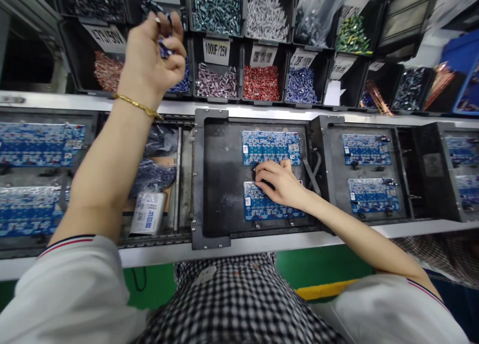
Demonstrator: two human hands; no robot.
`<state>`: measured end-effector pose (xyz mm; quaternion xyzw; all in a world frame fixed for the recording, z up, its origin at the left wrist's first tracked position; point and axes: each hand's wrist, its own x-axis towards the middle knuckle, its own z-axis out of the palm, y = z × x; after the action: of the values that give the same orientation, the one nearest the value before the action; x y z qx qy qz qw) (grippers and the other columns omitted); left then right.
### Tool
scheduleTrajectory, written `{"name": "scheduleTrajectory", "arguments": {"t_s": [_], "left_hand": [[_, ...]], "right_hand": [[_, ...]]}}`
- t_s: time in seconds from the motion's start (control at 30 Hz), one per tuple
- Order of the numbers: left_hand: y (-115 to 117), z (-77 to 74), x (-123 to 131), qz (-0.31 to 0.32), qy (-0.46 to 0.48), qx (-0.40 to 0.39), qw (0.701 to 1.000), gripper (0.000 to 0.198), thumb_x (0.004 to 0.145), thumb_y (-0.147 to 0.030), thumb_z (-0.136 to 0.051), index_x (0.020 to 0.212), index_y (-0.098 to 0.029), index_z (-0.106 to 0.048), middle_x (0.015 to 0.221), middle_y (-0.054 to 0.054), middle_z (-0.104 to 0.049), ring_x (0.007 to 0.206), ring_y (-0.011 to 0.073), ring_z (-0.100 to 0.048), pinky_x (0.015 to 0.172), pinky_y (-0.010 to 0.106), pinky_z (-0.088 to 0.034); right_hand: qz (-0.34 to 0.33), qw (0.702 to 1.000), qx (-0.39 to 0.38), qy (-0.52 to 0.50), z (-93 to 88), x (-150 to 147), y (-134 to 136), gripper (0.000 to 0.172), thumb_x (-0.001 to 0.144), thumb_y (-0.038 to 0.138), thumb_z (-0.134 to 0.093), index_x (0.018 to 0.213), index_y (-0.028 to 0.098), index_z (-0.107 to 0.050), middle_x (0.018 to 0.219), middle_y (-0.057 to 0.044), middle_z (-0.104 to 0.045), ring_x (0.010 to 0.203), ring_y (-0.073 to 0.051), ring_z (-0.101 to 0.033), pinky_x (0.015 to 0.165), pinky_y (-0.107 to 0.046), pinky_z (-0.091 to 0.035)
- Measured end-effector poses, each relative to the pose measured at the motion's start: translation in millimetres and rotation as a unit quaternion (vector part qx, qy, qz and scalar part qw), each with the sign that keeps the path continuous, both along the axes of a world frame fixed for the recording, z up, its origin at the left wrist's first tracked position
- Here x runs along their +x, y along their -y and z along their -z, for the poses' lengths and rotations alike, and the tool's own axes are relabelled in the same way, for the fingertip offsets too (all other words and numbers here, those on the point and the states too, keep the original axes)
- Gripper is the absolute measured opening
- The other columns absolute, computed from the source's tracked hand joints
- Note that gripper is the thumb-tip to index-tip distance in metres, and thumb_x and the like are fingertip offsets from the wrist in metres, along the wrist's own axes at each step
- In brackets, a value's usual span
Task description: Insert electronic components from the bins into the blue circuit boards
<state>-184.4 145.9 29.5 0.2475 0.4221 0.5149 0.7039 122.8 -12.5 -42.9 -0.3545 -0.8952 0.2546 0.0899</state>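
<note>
My left hand (157,54), with a gold bracelet at its wrist, is raised in front of the parts bins. Its fingers are curled around several small dark blue capacitors (165,50). Lower down, my right hand (277,181) reaches over the upper edge of the lower blue circuit board (273,213). Its fingers are bent and pressed together; what they hold, if anything, is hidden. Just above lies the upper blue circuit board (271,147), close to the fingertips. Both boards rest in a black tray (222,184).
Labelled bins hold teal capacitors (217,12), white resistors (266,20), red parts (261,83) and blue capacitors (300,85). Another tray with boards (374,194) stands at right, more boards (30,211) at left. A white package (148,213) lies between trays.
</note>
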Motion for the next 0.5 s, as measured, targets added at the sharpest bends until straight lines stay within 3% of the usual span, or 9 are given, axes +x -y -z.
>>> {"name": "scheduleTrajectory", "arguments": {"t_s": [0.1,0.2,0.3,0.4,0.5], "left_hand": [[27,-2.0,33,0.009,0.1,-0.031,0.994,0.033,0.103,-0.028,-0.024,0.097,-0.01,-0.051,0.066,-0.005,-0.05,0.056,-0.0032,-0.028,0.049,0.008,-0.01],[64,5.9,66,0.02,0.053,-0.104,0.993,0.027,0.101,-0.017,-0.031,0.101,-0.009,-0.056,0.061,-0.004,-0.044,0.05,-0.0018,-0.029,0.044,0.008,-0.012],[106,19.9,90,0.063,0.011,-0.146,0.987,0.02,0.096,-0.01,-0.042,0.091,-0.007,-0.061,0.068,0.0,-0.051,0.046,-0.0018,-0.029,0.038,0.01,-0.014],[143,33.4,104,0.121,0.015,-0.201,0.972,0.018,0.092,-0.017,-0.052,0.085,-0.006,-0.065,0.07,0.002,-0.053,0.045,-0.0018,-0.033,0.037,0.01,-0.018],[163,41.0,114,0.139,0.026,-0.226,0.964,0.026,0.092,-0.026,-0.054,0.079,-0.007,-0.065,0.067,0.002,-0.052,0.045,-0.0007,-0.035,0.038,0.011,-0.018]], "right_hand": [[-0.018,1.0,0.018,0.018,-2.1,1,-1,0.015,0.092,0.021,-0.044,0.085,0.017,-0.057,0.102,-0.004,-0.063,0.092,-0.017,-0.057,0.075,-0.034,-0.018],[-0.03,0.998,0.039,0.027,-2.0,0,1,0.017,0.093,0.023,-0.044,0.085,0.018,-0.059,0.101,-0.004,-0.065,0.093,-0.018,-0.056,0.075,-0.034,-0.018],[-0.026,0.996,0.077,0.044,-1.8,0,3,0.021,0.093,0.026,-0.046,0.08,0.018,-0.061,0.095,-0.004,-0.068,0.089,-0.018,-0.057,0.075,-0.035,-0.018],[0.025,0.998,0.06,0.023,-8.2,-2,1,0.026,0.09,0.032,-0.054,0.07,0.017,-0.059,0.083,-0.002,-0.069,0.078,-0.017,-0.059,0.075,-0.036,-0.02],[0.118,0.99,-0.011,-0.078,-23.5,-6,-5,0.021,0.087,0.035,-0.06,0.074,0.019,-0.062,0.079,0.0,-0.07,0.074,-0.016,-0.062,0.075,-0.034,-0.028]]}}
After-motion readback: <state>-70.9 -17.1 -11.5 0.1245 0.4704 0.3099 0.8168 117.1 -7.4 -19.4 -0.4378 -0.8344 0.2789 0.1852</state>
